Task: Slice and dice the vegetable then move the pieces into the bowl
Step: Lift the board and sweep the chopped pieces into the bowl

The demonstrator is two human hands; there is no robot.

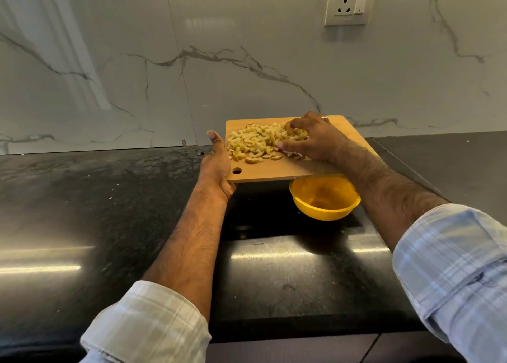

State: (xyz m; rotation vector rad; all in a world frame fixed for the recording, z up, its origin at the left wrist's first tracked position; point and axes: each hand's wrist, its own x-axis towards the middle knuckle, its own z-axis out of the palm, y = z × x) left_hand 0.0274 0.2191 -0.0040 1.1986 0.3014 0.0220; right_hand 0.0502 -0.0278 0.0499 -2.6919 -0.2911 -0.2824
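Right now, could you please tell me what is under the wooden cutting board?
A yellow plastic bowl sits beneath the wooden cutting board's near right edge, looking empty; the board covers its far rim. The left hand holds the board's left edge.
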